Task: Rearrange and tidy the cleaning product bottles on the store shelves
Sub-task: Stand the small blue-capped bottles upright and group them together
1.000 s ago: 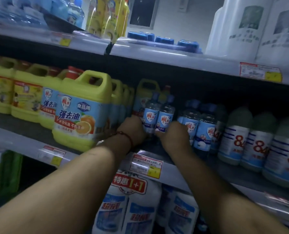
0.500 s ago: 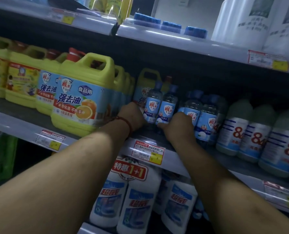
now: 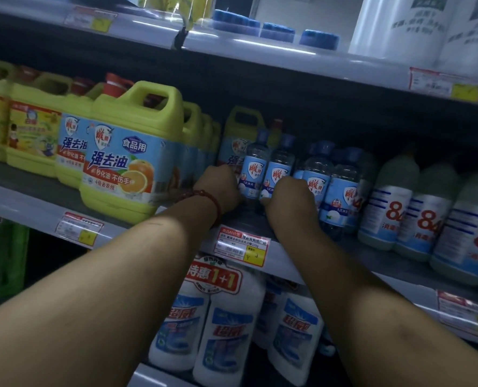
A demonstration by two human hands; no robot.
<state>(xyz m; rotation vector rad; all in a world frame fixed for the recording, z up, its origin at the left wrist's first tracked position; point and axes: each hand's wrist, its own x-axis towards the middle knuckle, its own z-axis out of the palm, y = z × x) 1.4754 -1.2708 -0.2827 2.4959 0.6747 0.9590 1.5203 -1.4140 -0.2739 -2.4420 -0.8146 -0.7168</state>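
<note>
Two small clear bottles with blue labels stand side by side on the middle shelf (image 3: 249,224). My left hand (image 3: 221,188) grips the base of the left small bottle (image 3: 256,166). Beside it, my right hand (image 3: 289,199) grips the base of the right small bottle (image 3: 281,169). Both hands reach deep onto the shelf, and their fingers are mostly hidden behind the knuckles. More of these small bottles (image 3: 320,177) stand just right of my right hand.
Big yellow detergent jugs (image 3: 132,160) fill the shelf to the left. White bleach bottles (image 3: 424,216) stand to the right. White bottles with a promo tag (image 3: 224,328) sit on the shelf below. The upper shelf (image 3: 288,51) overhangs close above.
My hands stay at the two small bottles. The view has tilted and closed in a little, so the shelves sit lower and larger in the frame.
</note>
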